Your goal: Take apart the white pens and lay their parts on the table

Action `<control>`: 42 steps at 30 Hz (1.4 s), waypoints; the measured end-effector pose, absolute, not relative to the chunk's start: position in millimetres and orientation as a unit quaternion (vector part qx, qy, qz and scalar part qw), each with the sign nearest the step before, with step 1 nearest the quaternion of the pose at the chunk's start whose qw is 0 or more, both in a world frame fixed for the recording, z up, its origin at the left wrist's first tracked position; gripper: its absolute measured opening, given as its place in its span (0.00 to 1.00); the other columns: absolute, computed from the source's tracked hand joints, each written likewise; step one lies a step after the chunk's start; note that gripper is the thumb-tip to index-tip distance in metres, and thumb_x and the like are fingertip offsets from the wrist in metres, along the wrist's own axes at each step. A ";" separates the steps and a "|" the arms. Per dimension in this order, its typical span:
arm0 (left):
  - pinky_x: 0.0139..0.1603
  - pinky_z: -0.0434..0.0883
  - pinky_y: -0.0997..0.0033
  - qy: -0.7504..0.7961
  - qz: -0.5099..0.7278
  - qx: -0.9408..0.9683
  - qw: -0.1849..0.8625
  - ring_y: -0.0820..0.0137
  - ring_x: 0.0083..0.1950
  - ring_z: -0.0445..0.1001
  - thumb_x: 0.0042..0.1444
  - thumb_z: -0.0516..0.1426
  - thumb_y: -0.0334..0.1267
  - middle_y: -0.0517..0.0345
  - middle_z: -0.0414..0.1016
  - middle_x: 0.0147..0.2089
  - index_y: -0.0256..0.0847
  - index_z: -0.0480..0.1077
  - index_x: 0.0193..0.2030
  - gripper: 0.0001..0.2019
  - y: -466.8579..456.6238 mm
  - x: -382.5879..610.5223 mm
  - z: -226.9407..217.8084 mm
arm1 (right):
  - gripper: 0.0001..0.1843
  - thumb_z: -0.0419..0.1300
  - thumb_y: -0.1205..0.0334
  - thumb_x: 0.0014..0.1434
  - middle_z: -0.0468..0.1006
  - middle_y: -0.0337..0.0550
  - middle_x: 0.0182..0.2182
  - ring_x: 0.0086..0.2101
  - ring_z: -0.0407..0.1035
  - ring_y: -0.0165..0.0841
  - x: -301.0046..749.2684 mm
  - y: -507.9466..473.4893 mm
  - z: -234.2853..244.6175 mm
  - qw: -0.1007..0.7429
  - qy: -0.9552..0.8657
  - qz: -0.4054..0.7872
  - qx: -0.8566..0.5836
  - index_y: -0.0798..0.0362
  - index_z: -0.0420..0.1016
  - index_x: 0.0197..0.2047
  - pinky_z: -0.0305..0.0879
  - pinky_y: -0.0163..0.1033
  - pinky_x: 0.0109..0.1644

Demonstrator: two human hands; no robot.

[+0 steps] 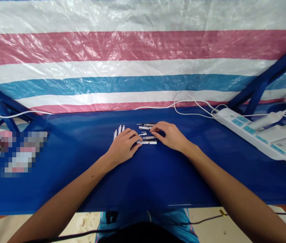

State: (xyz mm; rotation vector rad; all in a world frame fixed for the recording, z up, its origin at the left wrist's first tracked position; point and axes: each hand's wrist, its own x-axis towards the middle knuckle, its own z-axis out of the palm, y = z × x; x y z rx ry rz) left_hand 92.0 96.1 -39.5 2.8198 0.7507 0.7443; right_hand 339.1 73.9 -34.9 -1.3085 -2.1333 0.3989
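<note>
Several slim white pens lie on the blue table in front of me. My left hand (pixel 124 147) rests over a group of upright-pointing white pens (pixel 119 129), partly hiding them. Its thumb and index finger close on the left end of a white pen (pixel 148 142), which lies crosswise. My right hand (pixel 168 135) comes in from the right, thumb and index finger pinched at the right end of another white pen (pixel 144 128). Between the hands lie more pens, among them a grey-and-black one (pixel 149 138); fingers cover parts of them.
A white power strip (pixel 250 132) with plugged-in adapters stands on the right of the blue table (pixel 153 179). White cables (pixel 191 101) run along the back edge. A blurred-out item (pixel 26 153) lies at left. Striped plastic sheeting (pixel 133 84) hangs behind, between blue metal struts (pixel 266 74).
</note>
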 end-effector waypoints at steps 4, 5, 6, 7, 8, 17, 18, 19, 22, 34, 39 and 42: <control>0.52 0.75 0.60 0.247 0.247 0.935 0.065 0.61 0.46 0.74 0.70 0.55 0.35 0.51 0.78 0.42 0.41 0.77 0.44 0.08 97.0 91.5 -40.7 | 0.10 0.58 0.60 0.68 0.83 0.48 0.37 0.38 0.76 0.39 341.3 74.0 -31.6 0.297 -0.799 0.151 -0.501 0.51 0.80 0.40 0.71 0.43 0.46; 0.52 0.75 0.60 0.246 0.246 0.935 0.064 0.61 0.47 0.75 0.70 0.55 0.35 0.51 0.78 0.42 0.41 0.76 0.44 0.08 97.2 91.4 -40.8 | 0.10 0.58 0.60 0.68 0.83 0.48 0.36 0.38 0.76 0.39 341.7 73.9 -30.7 0.295 -0.798 0.151 -0.504 0.51 0.80 0.40 0.71 0.43 0.45; 0.52 0.75 0.60 0.246 0.246 0.935 0.063 0.61 0.47 0.75 0.70 0.55 0.35 0.51 0.78 0.42 0.41 0.76 0.44 0.08 97.3 91.3 -40.8 | 0.10 0.58 0.60 0.68 0.82 0.48 0.36 0.37 0.76 0.39 342.1 73.9 -29.9 0.295 -0.797 0.150 -0.506 0.51 0.80 0.40 0.70 0.43 0.45; 0.52 0.75 0.60 0.246 0.245 0.936 0.062 0.61 0.47 0.75 0.70 0.56 0.35 0.52 0.78 0.42 0.41 0.76 0.44 0.07 97.3 91.2 -40.6 | 0.10 0.58 0.59 0.68 0.82 0.47 0.36 0.37 0.76 0.38 342.4 73.8 -29.1 0.296 -0.796 0.149 -0.507 0.51 0.80 0.40 0.70 0.42 0.45; 0.52 0.75 0.61 0.246 0.245 0.936 0.062 0.61 0.47 0.75 0.70 0.56 0.35 0.52 0.78 0.42 0.41 0.76 0.44 0.07 97.3 91.2 -40.3 | 0.10 0.58 0.59 0.68 0.82 0.47 0.35 0.37 0.76 0.38 342.8 73.7 -28.3 0.298 -0.794 0.148 -0.508 0.51 0.80 0.39 0.70 0.42 0.45; 0.51 0.75 0.61 0.241 0.245 0.938 0.052 0.62 0.47 0.74 0.70 0.56 0.38 0.51 0.78 0.42 0.39 0.77 0.44 0.08 95.3 90.5 -37.7 | 0.12 0.56 0.60 0.67 0.82 0.45 0.32 0.31 0.73 0.36 350.5 75.3 -25.2 0.330 -0.772 0.105 -0.533 0.50 0.79 0.36 0.68 0.40 0.38; 0.51 0.75 0.61 0.241 0.243 0.938 0.053 0.62 0.47 0.74 0.70 0.56 0.38 0.51 0.78 0.42 0.39 0.77 0.44 0.08 95.3 90.3 -37.8 | 0.12 0.56 0.59 0.67 0.82 0.44 0.32 0.30 0.73 0.35 351.5 75.8 -25.4 0.331 -0.766 0.099 -0.542 0.50 0.79 0.36 0.68 0.40 0.37; 0.51 0.75 0.61 0.241 0.241 0.938 0.054 0.62 0.47 0.74 0.70 0.56 0.38 0.51 0.78 0.41 0.39 0.77 0.44 0.08 95.4 90.2 -38.0 | 0.11 0.56 0.59 0.67 0.82 0.44 0.31 0.29 0.72 0.35 352.4 76.3 -25.7 0.332 -0.759 0.094 -0.552 0.50 0.80 0.36 0.67 0.40 0.36; 0.51 0.75 0.61 0.242 0.235 0.940 0.057 0.62 0.47 0.74 0.70 0.56 0.37 0.51 0.78 0.42 0.39 0.77 0.45 0.08 95.8 90.1 -38.8 | 0.11 0.57 0.61 0.66 0.81 0.43 0.30 0.29 0.72 0.35 353.8 77.2 -27.2 0.328 -0.748 0.088 -0.570 0.50 0.80 0.35 0.67 0.39 0.36; 0.52 0.75 0.60 0.255 0.223 0.939 0.058 0.61 0.47 0.74 0.70 0.55 0.35 0.52 0.79 0.41 0.40 0.77 0.44 0.08 97.6 91.8 -40.1 | 0.12 0.62 0.65 0.64 0.81 0.45 0.36 0.35 0.75 0.36 348.7 75.6 -31.3 0.243 -0.780 0.113 -0.565 0.49 0.83 0.49 0.70 0.39 0.41; 0.52 0.74 0.60 0.257 0.220 0.939 0.058 0.61 0.47 0.74 0.70 0.55 0.34 0.52 0.79 0.41 0.40 0.77 0.45 0.08 97.0 92.1 -39.7 | 0.14 0.62 0.68 0.63 0.81 0.45 0.36 0.35 0.75 0.36 346.4 75.7 -34.5 0.230 -0.787 0.115 -0.561 0.49 0.83 0.50 0.70 0.39 0.43; 0.52 0.75 0.60 0.260 0.219 0.939 0.056 0.61 0.47 0.74 0.70 0.55 0.34 0.52 0.79 0.41 0.40 0.77 0.44 0.08 97.2 92.8 -39.8 | 0.14 0.61 0.68 0.63 0.81 0.45 0.36 0.35 0.74 0.36 345.5 75.7 -35.1 0.232 -0.788 0.117 -0.558 0.49 0.83 0.50 0.70 0.39 0.43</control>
